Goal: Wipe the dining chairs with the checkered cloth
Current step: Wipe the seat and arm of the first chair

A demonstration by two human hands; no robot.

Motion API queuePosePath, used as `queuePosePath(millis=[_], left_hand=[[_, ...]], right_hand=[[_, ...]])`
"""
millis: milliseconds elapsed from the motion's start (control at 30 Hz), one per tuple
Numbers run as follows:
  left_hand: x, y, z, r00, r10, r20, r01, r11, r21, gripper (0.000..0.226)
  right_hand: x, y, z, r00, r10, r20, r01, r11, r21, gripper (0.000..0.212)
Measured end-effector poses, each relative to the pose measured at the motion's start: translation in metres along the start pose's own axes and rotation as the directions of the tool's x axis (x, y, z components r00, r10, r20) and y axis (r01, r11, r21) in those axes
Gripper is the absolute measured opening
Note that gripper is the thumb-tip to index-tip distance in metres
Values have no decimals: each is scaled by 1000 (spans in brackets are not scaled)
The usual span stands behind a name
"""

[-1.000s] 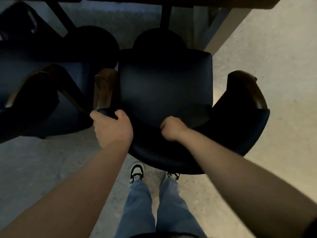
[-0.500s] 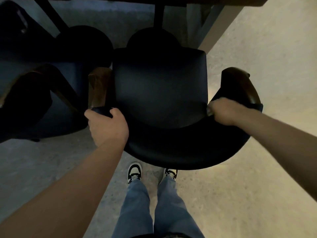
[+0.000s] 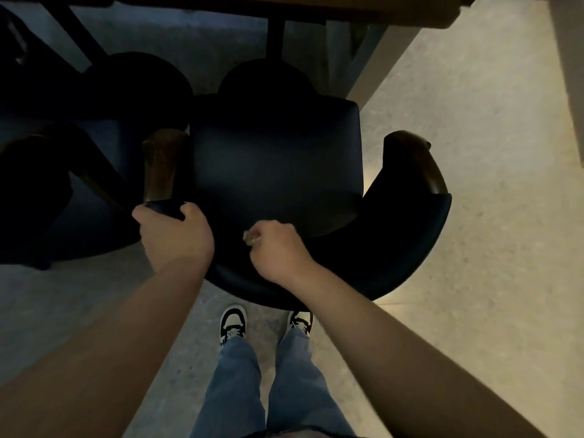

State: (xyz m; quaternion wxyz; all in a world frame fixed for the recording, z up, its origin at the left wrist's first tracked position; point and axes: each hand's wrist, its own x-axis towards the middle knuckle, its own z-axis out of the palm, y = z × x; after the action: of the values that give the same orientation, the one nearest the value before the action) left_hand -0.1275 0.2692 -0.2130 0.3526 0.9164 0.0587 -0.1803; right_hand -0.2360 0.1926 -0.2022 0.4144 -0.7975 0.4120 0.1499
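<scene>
Jeans and two black-and-white sneakers (image 3: pixel 233 322) stand on the pale floor (image 3: pixel 474 248), toes just short of the chair back.

Right hand (image 3: pixel 278 248) is on the inner face of the curved backrest (image 3: pixel 395 257), near its middle; fingers clenched around a bunched wad of checkered cloth (image 3: pixel 249 238), of which only a small tan corner shows at the thumb side. Half a second ago this hand was far out at the right end of the backrest, by the right armrest; it has swept back toward centre, close to where it was a second ago.

Left hand (image 3: pixel 175 235) has not moved: fingers wrapped over the left end of the backrest, just below the wooden left armrest (image 3: pixel 159 165).

Dark seat (image 3: pixel 275 159) of the dining chair lies beyond both hands. Wooden cap of the right armrest (image 3: pixel 420 159) is free, with open floor to its right.

To the left, a second dark chair (image 3: pixel 47 184) sits close; narrow gap between the two.

Farthest: the bench edge (image 3: pixel 347 7) overhangs the seat front, its dark legs behind.
</scene>
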Motion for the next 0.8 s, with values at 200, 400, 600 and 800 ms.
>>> queuePosePath(millis=[200, 400, 600, 800], left_hand=[[-1, 1, 1, 1000, 6, -4, -6, 1000, 4, 47], [0, -3, 1, 1000, 10, 2, -10, 1000, -9, 41], [-2, 2, -1, 1000, 4, 5, -4, 1000, -3, 43], [-1, 2, 0, 1000, -2, -5, 2, 1000, 7, 44]], right_hand=[[-5, 72, -68, 984, -33, 176, 121, 847, -518, 32], [12, 120, -130, 980, 179, -88, -194, 741, -643, 22], [6, 45, -23, 990, 123, 63, -96, 939, -330, 23], [70, -33, -9, 999, -46, -3, 45, 979, 199, 12]])
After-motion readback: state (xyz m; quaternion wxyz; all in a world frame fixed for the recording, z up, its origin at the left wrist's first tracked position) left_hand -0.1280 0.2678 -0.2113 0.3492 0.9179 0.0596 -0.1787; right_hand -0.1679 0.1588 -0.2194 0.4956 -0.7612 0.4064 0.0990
